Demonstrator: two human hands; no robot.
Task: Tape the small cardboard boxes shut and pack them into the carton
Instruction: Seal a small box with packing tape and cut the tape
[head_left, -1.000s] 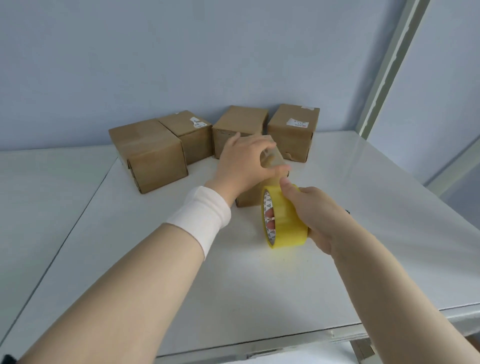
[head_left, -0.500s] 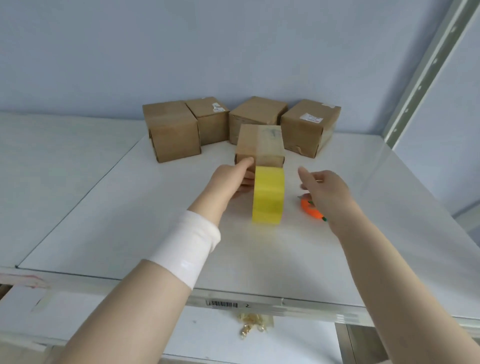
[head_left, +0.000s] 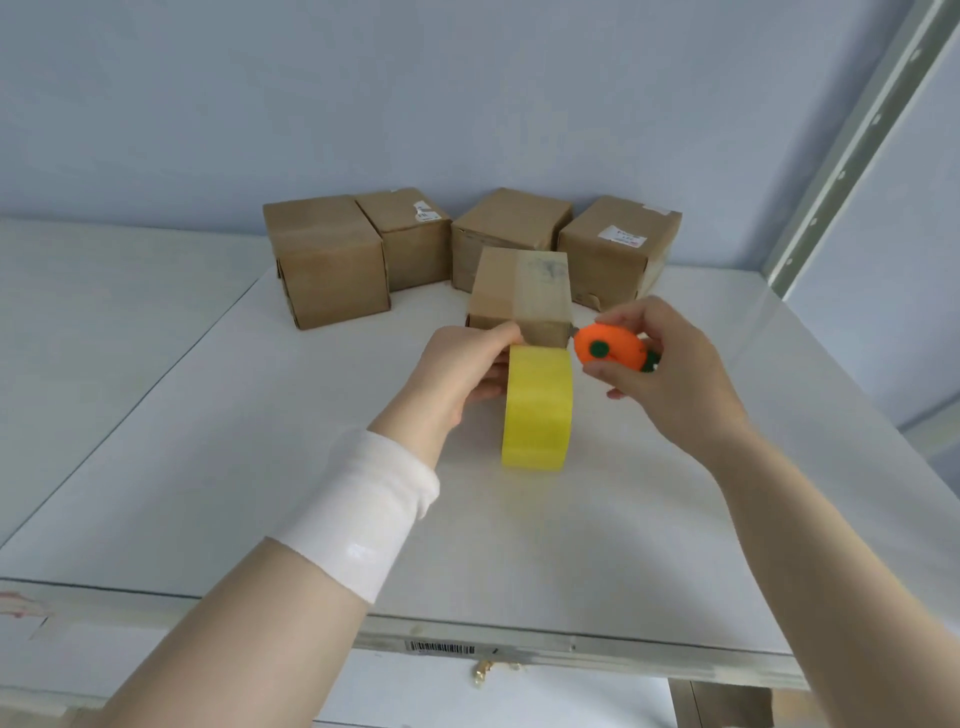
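Box (head_left: 519, 293): mid-table (head_left: 260, 441), just beyond upright tape roll (head_left: 537, 410). Left hand (head_left: 457, 369): fingers curled on roll's left side. Right hand (head_left: 670, 374): pinching orange cutter (head_left: 610, 353) at box's near right corner. Far boxes (head_left: 332, 260): four, in a row.

Five cardboard boxes (head_left: 332, 260) (head_left: 408, 236) (head_left: 506, 228) (head_left: 613, 249) (head_left: 519, 286), one tape roll (head_left: 537, 410), one cutter (head_left: 608, 353).

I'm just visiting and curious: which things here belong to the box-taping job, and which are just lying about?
In use: front taped box, yellow tape roll, orange cutter in the right hand, four waiting boxes behind.
Lying about: barcode sticker, gold trinket under the table edge, shelf post.
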